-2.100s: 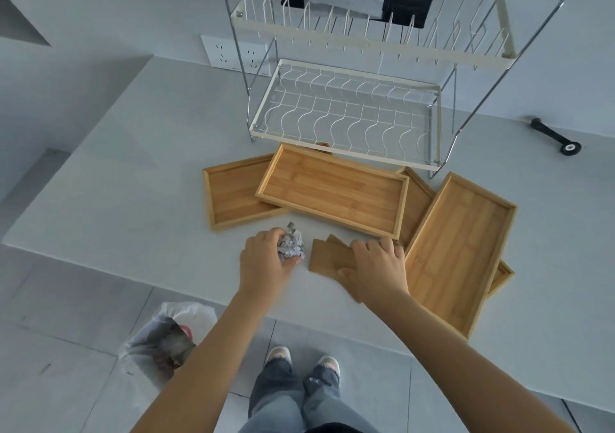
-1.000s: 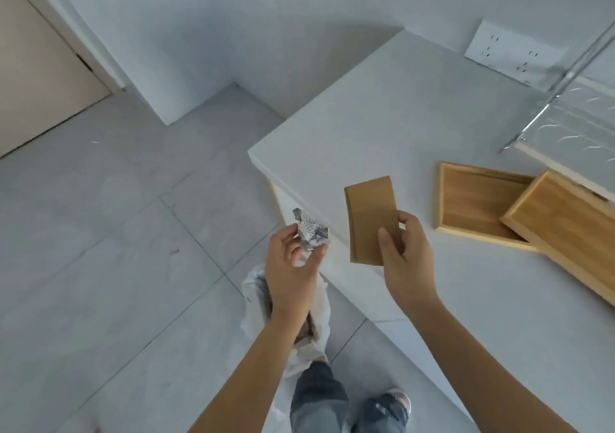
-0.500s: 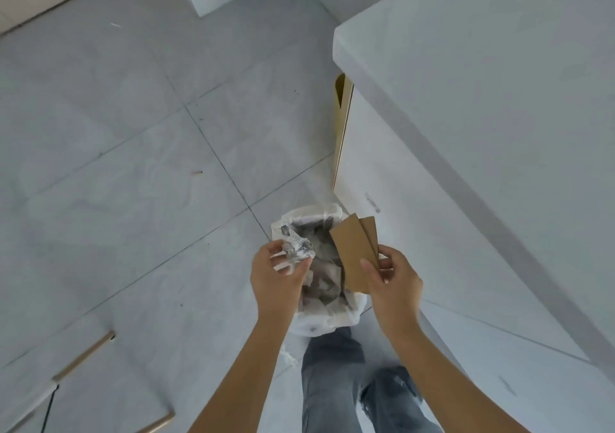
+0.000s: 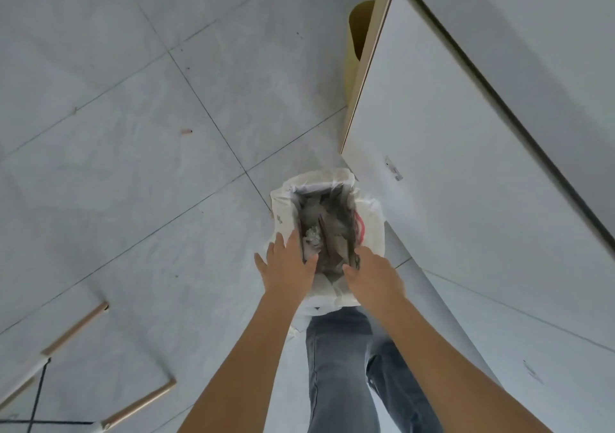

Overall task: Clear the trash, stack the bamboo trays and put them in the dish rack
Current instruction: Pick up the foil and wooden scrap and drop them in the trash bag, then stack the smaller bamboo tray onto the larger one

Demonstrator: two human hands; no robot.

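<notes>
A trash bin lined with a white plastic bag [image 4: 369, 213] stands on the floor below me, beside the counter's side panel. The crumpled foil ball [image 4: 312, 234] and the brown cardboard pieces [image 4: 334, 244] lie inside it among other trash. My left hand [image 4: 288, 261] hovers flat over the bin's left rim with fingers spread, holding nothing. Over the right rim my right hand [image 4: 372, 271] also hangs empty, fingers loosely apart. The bamboo trays and the dish rack are out of view.
The white counter side panel [image 4: 449, 173] rises at the right, with a yellow cylinder [image 4: 356, 33] behind its edge. Grey floor tiles [image 4: 133, 133] spread left. Wooden stool legs [image 4: 139, 406] sit at bottom left. My legs in jeans [image 4: 339, 366] stand below the bin.
I turned from the counter down to the bin. Both hands let go: the foil ball and the cardboard pieces dropped into the bin, and my fingers are now spread.
</notes>
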